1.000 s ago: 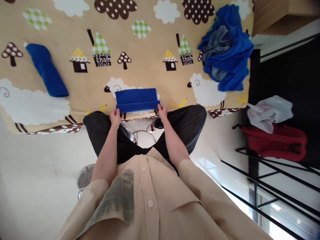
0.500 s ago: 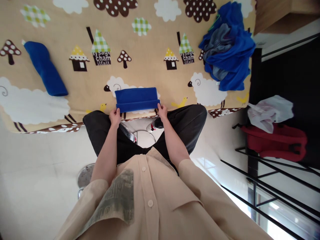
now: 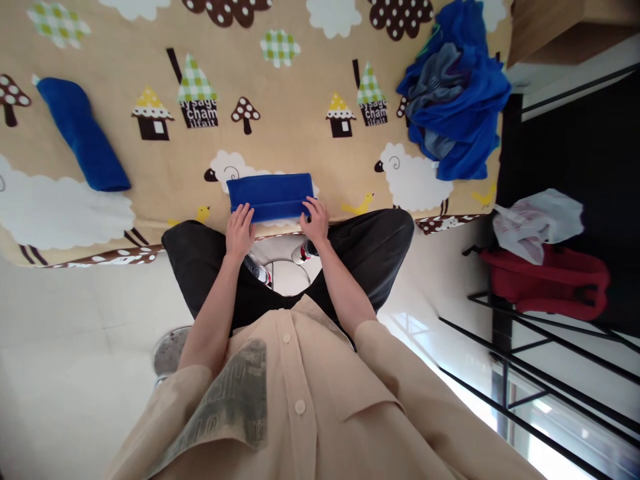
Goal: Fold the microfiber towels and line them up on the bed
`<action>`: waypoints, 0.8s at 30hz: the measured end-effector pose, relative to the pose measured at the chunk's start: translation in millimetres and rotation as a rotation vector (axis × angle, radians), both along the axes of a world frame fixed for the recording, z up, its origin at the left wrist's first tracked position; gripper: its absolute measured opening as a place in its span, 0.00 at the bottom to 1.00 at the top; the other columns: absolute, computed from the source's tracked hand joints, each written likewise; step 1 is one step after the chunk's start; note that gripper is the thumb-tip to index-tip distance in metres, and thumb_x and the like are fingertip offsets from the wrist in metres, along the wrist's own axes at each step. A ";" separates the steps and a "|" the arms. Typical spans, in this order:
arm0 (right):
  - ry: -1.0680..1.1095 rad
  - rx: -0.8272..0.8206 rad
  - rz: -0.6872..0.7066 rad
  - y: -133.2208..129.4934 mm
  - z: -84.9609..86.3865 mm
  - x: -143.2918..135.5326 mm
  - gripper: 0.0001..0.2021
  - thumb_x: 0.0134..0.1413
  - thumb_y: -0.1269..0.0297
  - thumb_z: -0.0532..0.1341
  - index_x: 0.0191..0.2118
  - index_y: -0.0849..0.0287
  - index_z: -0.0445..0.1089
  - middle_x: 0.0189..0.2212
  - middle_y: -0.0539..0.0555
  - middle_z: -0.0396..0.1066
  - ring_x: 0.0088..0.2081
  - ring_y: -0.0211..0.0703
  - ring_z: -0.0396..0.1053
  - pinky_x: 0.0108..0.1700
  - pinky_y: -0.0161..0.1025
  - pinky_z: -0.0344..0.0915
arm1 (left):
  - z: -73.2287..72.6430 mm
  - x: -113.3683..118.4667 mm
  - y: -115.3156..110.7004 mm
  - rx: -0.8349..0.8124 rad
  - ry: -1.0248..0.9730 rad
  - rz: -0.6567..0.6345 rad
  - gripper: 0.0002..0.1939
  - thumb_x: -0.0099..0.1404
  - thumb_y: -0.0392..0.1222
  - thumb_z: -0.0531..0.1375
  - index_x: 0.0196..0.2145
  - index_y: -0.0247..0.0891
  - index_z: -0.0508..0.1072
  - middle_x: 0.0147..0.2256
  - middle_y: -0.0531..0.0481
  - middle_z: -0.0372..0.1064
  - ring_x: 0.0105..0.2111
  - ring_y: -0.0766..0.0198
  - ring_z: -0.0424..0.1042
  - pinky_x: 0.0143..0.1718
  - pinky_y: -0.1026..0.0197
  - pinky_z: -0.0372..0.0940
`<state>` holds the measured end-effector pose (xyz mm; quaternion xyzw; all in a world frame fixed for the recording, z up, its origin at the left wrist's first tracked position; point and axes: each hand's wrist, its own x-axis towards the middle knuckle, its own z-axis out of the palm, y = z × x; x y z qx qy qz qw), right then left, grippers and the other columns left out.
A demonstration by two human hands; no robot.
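Observation:
A folded blue towel (image 3: 271,189) lies flat near the front edge of the sheep-patterned cover, its near side turned up into a band. On the left end of that band rests my left hand (image 3: 241,231), fingers stretched out and apart. My right hand (image 3: 315,221) touches the right end with its fingers spread and slightly bent. Neither hand grips the fabric. Off to the left is a rolled blue towel (image 3: 85,137). At the far right sits a crumpled heap of blue towels (image 3: 457,100), with some grey-blue cloth among them.
The tan printed cover (image 3: 295,143) spreads across the surface in front of me. Beyond its right side are a white plastic bag (image 3: 543,220), a red bag or seat (image 3: 550,283) and black metal rails (image 3: 505,360). A round stool top (image 3: 171,350) stands low at left.
My hands have shifted from pinching the band's two ends to lying on top with fingers spread, a little closer together. The band now lies flatter. The view has shifted slightly.

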<state>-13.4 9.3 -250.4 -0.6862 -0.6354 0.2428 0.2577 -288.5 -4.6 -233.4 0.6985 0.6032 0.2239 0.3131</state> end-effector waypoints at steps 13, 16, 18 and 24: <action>-0.216 -0.225 0.356 45.5 0.8 22.9 0.31 0.59 0.80 0.51 0.68 0.62 0.64 0.69 0.61 0.60 0.73 0.52 0.50 0.74 0.62 0.42 | -0.6 -26.8 43.3 -0.121 0.285 -0.185 0.34 0.66 0.30 0.48 0.69 0.35 0.61 0.69 0.37 0.57 0.70 0.48 0.54 0.71 0.39 0.45; -0.331 -0.252 0.544 59.8 13.5 32.3 0.29 0.61 0.78 0.51 0.67 0.65 0.64 0.68 0.64 0.62 0.73 0.52 0.50 0.75 0.60 0.44 | 8.5 -36.3 57.0 -0.171 0.364 -0.277 0.32 0.67 0.30 0.47 0.68 0.34 0.64 0.67 0.36 0.60 0.68 0.48 0.59 0.68 0.42 0.53; -0.355 -0.300 0.653 66.7 20.5 38.3 0.29 0.59 0.79 0.53 0.66 0.66 0.66 0.66 0.64 0.63 0.72 0.53 0.54 0.74 0.57 0.49 | 12.3 -43.7 62.0 -0.205 0.403 -0.318 0.31 0.66 0.31 0.50 0.66 0.34 0.66 0.65 0.34 0.63 0.65 0.44 0.63 0.65 0.40 0.57; -0.141 -0.473 0.557 77.3 22.8 54.2 0.23 0.54 0.77 0.60 0.55 0.59 0.77 0.53 0.59 0.78 0.55 0.55 0.74 0.62 0.49 0.68 | 3.5 -63.8 63.5 -0.344 0.275 -0.247 0.26 0.61 0.34 0.55 0.57 0.37 0.75 0.52 0.38 0.75 0.54 0.43 0.73 0.60 0.43 0.64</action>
